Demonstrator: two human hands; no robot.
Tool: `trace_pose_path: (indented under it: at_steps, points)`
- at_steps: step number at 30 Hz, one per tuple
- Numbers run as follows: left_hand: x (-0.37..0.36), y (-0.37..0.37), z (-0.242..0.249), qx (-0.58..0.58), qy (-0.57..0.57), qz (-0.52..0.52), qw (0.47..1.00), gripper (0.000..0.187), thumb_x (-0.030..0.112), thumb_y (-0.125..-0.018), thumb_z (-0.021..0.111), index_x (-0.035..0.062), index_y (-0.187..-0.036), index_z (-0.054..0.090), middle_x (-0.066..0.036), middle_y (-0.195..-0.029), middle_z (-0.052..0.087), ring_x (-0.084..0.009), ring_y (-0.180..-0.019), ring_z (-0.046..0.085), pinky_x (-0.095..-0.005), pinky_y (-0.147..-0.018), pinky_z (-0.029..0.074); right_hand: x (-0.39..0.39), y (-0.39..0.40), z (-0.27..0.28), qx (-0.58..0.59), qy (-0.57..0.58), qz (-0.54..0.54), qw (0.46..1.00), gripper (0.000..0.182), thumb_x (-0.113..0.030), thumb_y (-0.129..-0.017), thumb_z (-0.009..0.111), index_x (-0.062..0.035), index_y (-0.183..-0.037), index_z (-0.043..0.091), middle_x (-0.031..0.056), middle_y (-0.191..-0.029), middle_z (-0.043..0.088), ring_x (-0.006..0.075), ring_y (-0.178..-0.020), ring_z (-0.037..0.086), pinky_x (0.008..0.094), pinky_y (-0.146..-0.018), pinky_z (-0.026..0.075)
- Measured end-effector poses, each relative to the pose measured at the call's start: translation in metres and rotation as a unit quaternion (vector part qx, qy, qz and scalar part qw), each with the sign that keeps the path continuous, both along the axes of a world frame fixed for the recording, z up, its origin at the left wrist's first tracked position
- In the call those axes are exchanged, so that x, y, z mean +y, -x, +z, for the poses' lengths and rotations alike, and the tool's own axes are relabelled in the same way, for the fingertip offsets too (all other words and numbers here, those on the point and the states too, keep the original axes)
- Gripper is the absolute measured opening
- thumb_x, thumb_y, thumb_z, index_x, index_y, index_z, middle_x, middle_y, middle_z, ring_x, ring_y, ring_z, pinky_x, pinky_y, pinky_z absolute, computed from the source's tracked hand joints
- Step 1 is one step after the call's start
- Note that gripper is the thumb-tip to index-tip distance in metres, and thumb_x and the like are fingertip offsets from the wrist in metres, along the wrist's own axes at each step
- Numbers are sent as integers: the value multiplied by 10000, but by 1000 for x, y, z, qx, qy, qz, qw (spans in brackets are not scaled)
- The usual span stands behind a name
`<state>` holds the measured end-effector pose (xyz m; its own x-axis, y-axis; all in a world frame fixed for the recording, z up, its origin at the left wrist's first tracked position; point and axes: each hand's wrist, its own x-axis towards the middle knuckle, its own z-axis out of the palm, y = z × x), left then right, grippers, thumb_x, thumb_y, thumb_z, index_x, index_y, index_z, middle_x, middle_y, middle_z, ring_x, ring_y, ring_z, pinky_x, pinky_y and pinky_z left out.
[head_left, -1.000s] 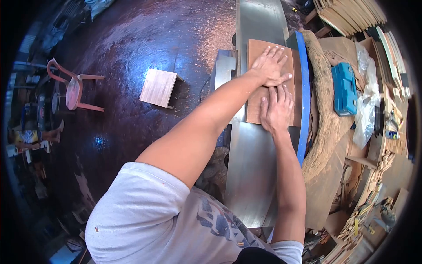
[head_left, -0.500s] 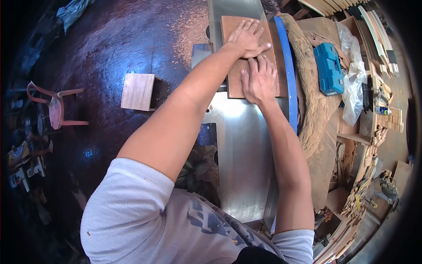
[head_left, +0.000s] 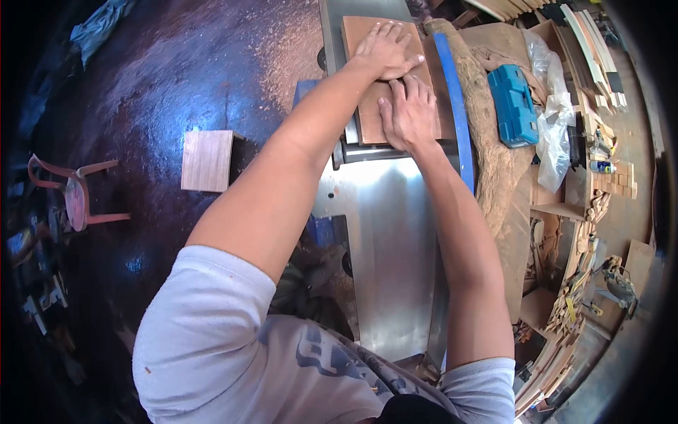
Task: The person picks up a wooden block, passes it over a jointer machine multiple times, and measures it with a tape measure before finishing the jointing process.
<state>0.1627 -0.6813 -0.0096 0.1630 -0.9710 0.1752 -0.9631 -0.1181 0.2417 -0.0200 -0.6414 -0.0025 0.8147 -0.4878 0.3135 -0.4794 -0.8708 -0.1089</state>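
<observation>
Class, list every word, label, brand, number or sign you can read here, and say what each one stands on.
No text can be read with certainty.
Dark print on the light grey cloth shirt: distorted and folded; unclear whether it holds letters.
Small blue-and-white cylindrical container: markings too small to read.
Teal hard case: no legible lettering.

Left fingers (head_left: 385, 33) hid a patch of the board (head_left: 370, 121) under them; label on the bottle (head_left: 602, 167) way off to their right was unreadably tiny.
</observation>
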Motion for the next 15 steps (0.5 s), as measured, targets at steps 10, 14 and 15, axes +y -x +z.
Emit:
trace_pose_path:
  at_steps: [10, 14, 15]
  points:
    - [16, -75, -21, 215, 144, 300, 918, 897, 586, -947, 646, -66, -1536, 464, -370, -1594, 396, -458, -1535, 347, -561, -1264, 273, -40, -93, 14, 78, -5, -49, 996, 545, -395, -1047, 518, -40, -1460, 548, 188, -1591, 456, 416, -1465, 411, 555, -1227, 305]
    - [50, -156, -52, 564, 53, 260, 782, 873, 604, -980, 639, -165, -1389, 575, -368, -1346, 634, -454, -1315, 614, -495, -1106, 476, -18, -175, 2, 65, -26, -42, 997, 537, -374, -1049, 511, -34, -1461, 556, 191, -1578, 480, 415, -1445, 436, 559, -1202, 343]
    - [60, -172, -55, 559, 47, 277, 780, 841, 611, -993, 624, -151, -1350, 615, -342, -1293, 673, -432, -1261, 656, -488, -1052, 513, -12, -189, -4, 45, -23, -24, 998, 530, -364, -1049, 513, -29, -1457, 561, 199, -1564, 496, 417, -1432, 452, 557, -1191, 359]
